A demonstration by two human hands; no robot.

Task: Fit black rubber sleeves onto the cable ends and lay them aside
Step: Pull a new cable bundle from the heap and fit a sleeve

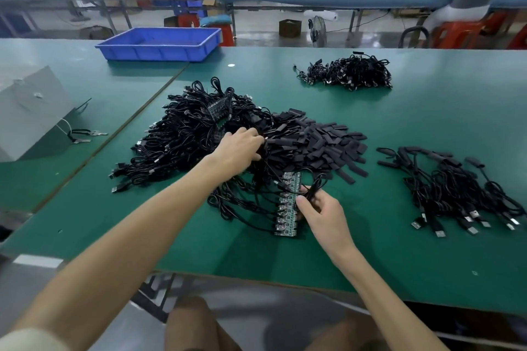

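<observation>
Cable [316,185] in play: thin, black, looped, in your right hand [320,209], near-centre of the green table [370,251]. Thumb and forefinger are curled and pinching the loop; the other fingers are tucked under. No sleeve visible on the part I can see, and the end is lost in the tangle.

The hand sits just right of a strip of small circuit boards [286,204], touching its right edge. The strip lies flat, running near to far, with black leads coming off its left side into a loose tangle.

Your left hand [238,151] is further out, arm crossing in from the near left. Fingers are bent down into the black stuff where the big cable pile [182,137] meets the sleeves [313,142]. Fingertips are buried, so I can't tell if you've got hold of anything.

Sleeves: short flat black rectangles, a loose heap far-right of the left hand, fanned out toward the right. The heap touches the cable pile's right edge.

Big cable pile: coiled black leads, plug ends sticking out on the left and near sides, another board strip lying on top toward the far side.

At the right, well apart from the heap: a smaller bunch of cables [462,196], sleeved ends pointing far-left, silver plugs near-right.

Far right of centre: a third bundle [348,71], tangled.

Far left: blue tray [159,45]. Left edge: a grey box [31,111] with a few loose leads beside it.
</observation>
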